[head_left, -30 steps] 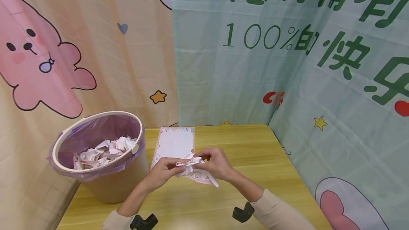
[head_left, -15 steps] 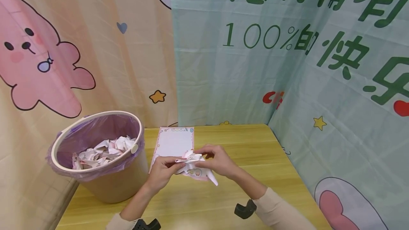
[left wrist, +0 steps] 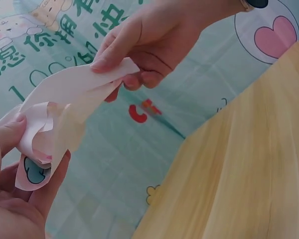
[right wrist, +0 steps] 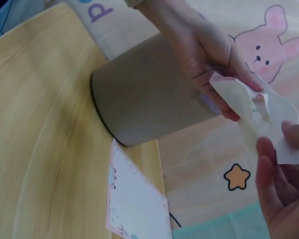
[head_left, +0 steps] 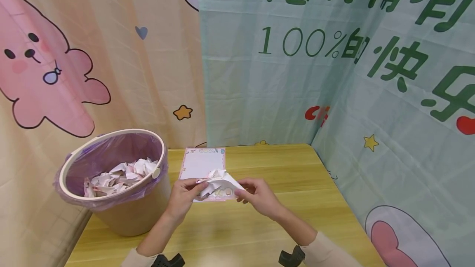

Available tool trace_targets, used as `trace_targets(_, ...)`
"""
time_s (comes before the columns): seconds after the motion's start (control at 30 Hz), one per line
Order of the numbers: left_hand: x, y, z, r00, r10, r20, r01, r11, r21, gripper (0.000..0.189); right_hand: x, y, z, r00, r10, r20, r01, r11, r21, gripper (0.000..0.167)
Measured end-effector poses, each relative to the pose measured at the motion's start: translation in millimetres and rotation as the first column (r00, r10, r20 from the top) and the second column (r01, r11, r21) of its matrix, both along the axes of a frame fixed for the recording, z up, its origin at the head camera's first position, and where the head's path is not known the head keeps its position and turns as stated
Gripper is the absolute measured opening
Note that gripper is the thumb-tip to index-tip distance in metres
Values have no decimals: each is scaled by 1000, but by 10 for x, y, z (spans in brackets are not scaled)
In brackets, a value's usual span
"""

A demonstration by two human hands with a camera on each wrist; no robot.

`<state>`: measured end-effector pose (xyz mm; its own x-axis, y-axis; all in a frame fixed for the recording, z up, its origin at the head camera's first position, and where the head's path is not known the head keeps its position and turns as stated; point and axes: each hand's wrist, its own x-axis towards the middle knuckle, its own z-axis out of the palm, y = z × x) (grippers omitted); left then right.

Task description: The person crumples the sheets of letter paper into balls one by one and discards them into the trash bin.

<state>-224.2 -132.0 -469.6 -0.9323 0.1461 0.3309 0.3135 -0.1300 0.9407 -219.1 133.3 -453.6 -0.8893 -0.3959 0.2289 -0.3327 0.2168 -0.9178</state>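
Observation:
Between the two hands is a partly crumpled, folded sheet of paper (head_left: 219,181), white with a pink printed edge. My left hand (head_left: 182,199) pinches its bunched side between thumb and fingers. At the other side, my right hand (head_left: 259,197) pinches a flatter corner that stretches out toward it. In the left wrist view the paper (left wrist: 65,102) spans both hands, with a blue printed figure on its lower fold. Behind it, a flat sheet of notepaper (head_left: 202,162) with a pink patterned border lies on the table, its near part overlapped by the held paper.
A beige bin (head_left: 137,213) with a purple liner (head_left: 122,143) stands at the table's left, holding several crumpled papers (head_left: 122,176). The wooden table (head_left: 282,168) ends at printed curtains (head_left: 259,94) behind and to the right.
My right hand has slid to the right and slightly down, from the bunched middle to the paper's corner. The crumpled paper is drawn out wider between the hands; the left hand still grips it.

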Motion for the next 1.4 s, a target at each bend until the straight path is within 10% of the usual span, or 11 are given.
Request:
trace_targets(0.23,-15,-44,-29,993,-85,80,85,996,3,23,-8,-46,13,929,-212,-304,193,977,-91,10)
trace_targets(0.43,-3,-43,-46,981,-162,109,158,986,45,30,-109,-81,-29,924,-255,-285,221,964,-148,11)
trace_targets(0.67,18,-77,-121,949,-308,63,299,946,123,19,-299,66,-103,1000,24,9,-20,967,-252,28)
trace_targets(0.9,8,-109,-141,894,-444,-65,448,881,153,27,-396,185,-52,947,301,111,-257,919,-300,59)
trace_targets(1.2,-5,-67,-114,846,-527,-84,533,826,185,30,-384,121,-37,918,375,126,-318,888,-332,12)
trace_targets(1.4,-18,-44,-118,797,-597,-90,601,772,206,29,-372,42,-48,898,408,164,-350,889,-294,61)
